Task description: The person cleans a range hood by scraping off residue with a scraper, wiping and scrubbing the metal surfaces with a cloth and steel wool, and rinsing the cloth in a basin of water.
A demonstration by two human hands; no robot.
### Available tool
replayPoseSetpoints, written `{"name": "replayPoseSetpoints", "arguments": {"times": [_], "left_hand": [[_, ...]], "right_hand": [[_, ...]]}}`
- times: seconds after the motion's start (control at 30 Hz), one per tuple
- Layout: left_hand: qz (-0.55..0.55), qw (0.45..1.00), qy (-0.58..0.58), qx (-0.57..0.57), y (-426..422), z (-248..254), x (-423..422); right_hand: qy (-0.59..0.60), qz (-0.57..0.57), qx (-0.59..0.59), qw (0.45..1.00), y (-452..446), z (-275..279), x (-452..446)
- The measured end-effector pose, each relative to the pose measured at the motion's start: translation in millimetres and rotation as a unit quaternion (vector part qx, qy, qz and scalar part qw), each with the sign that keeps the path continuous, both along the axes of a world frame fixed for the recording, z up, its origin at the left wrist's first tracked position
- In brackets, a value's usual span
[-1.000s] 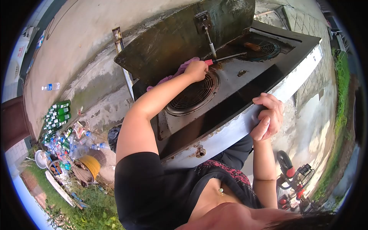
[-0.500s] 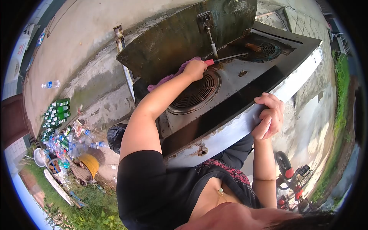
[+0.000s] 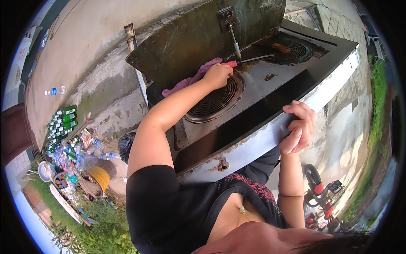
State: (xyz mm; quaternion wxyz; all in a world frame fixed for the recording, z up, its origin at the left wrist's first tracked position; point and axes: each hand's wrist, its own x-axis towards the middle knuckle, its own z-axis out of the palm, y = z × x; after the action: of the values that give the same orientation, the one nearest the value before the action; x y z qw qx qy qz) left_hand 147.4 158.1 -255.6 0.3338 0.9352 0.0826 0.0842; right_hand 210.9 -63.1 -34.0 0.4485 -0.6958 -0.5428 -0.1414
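The left hand (image 3: 217,76), at 12 o'clock, is clenched around a red-handled tool (image 3: 230,64), at 1 o'clock, its shaft pointing near 3; the right hand (image 3: 301,127), at 3 o'clock, grasps the front edge of the metal appliance (image 3: 253,146). Step in hand is judged as bracing during tool work; any next move calls for a steady edge hold.
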Motion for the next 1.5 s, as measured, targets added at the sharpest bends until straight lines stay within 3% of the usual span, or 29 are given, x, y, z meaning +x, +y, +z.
{"name": "replayPoseSetpoints", "arguments": {"times": [0.13,0.23,0.37,0.5,0.6,0.7,0.77,0.83,0.9,1.0,1.1,1.2,1.3,1.37,1.43,1.5], "left_hand": [[-0.021,0.996,0.046,0.076,7,9,14],[-0.005,0.998,-0.060,-0.008,-4,8,9],[0.028,0.999,0.014,0.028,9,-15,10],[-0.013,0.996,-0.083,-0.011,-6,17,5],[0.046,0.998,0.014,-0.037,7,-2,3],[0.007,0.995,0.057,0.086,7,-4,18],[0.009,0.999,-0.043,-0.017,-4,12,14],[-0.003,0.998,-0.048,-0.032,-2,17,5],[0.020,0.998,0.043,0.042,12,-7,0],[0.030,0.999,0.035,0.005,9,-10,4],[-0.015,0.998,-0.060,-0.022,-7,29,-2],[0.005,0.999,0.010,0.034,4,6,3],[-0.051,0.996,-0.013,0.071,2,9,8],[-0.043,0.997,-0.058,0.018,-10,29,3],[-0.024,0.997,-0.079,0.007,-5,15,0],[0.005,0.999,-0.005,0.045,2,-3,3]], "right_hand": [[-0.022,0.002,0.004,1.000,3,4,4],[-0.013,-0.002,0.010,1.000,4,-1,3],[-0.027,-0.001,0.005,1.000,4,2,6],[-0.025,0.001,0.012,1.000,6,1,5],[-0.031,0.000,0.009,0.999,4,1,5],[-0.033,-0.003,0.014,0.999,5,3,5],[-0.031,0.000,0.024,0.999,8,2,6],[-0.030,0.001,0.028,0.999,6,1,5],[-0.029,0.002,0.017,0.999,4,4,4],[-0.030,0.004,0.016,0.999,5,4,6],[-0.024,0.000,0.028,0.999,5,2,5],[-0.031,-0.004,0.025,0.999,5,2,5],[-0.030,-0.002,0.036,0.999,6,1,6],[-0.029,-0.002,0.041,0.999,7,1,7],[-0.021,0.001,0.034,0.999,4,1,3],[-0.034,0.003,0.037,0.999,6,1,6]]}}
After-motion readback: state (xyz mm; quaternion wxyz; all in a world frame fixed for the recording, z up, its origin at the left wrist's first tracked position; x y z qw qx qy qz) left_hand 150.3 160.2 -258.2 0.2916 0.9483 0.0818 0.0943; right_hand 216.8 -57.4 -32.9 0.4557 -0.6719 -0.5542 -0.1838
